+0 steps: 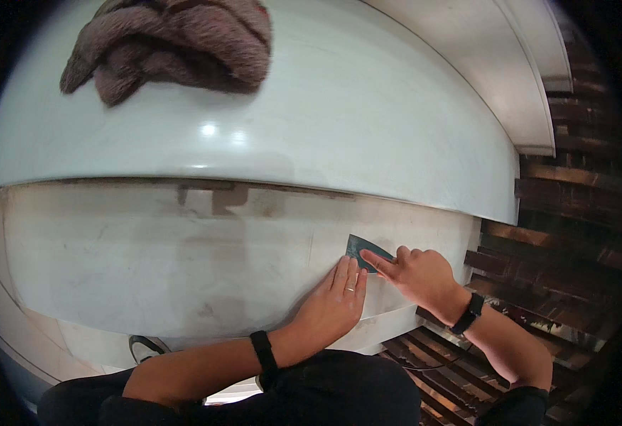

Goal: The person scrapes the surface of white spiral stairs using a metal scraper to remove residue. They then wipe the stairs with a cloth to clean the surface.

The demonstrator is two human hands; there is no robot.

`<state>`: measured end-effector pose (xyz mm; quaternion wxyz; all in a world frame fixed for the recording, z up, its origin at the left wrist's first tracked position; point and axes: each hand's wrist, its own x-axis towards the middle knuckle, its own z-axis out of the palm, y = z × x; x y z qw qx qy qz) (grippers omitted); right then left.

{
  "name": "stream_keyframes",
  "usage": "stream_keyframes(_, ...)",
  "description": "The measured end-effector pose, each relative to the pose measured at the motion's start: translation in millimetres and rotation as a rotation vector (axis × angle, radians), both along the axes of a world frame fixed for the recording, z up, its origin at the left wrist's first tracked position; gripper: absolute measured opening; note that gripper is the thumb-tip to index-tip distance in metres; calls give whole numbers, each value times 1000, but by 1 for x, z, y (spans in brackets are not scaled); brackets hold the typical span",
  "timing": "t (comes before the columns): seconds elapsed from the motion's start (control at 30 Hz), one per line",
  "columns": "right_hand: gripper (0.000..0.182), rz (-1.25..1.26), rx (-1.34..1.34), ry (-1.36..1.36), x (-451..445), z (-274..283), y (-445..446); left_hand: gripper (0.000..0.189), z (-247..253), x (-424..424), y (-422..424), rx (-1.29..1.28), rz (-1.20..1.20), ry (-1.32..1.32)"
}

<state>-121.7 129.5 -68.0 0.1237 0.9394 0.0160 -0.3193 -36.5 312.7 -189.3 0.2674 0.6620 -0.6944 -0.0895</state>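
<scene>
A putty knife (354, 248) with a broad, thin blade is in my right hand (422, 274), whose index finger lies along the blade. The blade rests on the pale, smooth lower step surface (129, 255). Beside it, my left hand (337, 301) has its fingers together, the tips at the near edge of the blade; a ring is on one finger. Most of the knife's handle is hidden in my right hand.
A brown fluffy cloth (172, 48) lies crumpled on the higher pale surface (343, 117). Dark stains mark the seam under its edge. Dark slats (561, 234) with gaps run along the right side. A shoe (146, 347) shows beside my left forearm.
</scene>
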Motion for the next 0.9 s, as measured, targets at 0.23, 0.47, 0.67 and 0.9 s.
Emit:
stream_keyframes(0.23, 48, 0, 30, -8, 23, -9, 5, 52, 14, 10, 13, 68, 39, -9)
stream_keyframes(0.47, 55, -11, 214, -170, 75, -35, 43, 60, 21, 49, 48, 281, 95, -177)
stream_keyframes(0.67, 56, 10, 287, -243, 103, -43, 60, 41, 29, 83, 70, 259, 111, -178)
stream_keyframes(0.9, 53, -39, 144, -100, 70, -15, 41, 44, 19, 52, 39, 125, 45, -157)
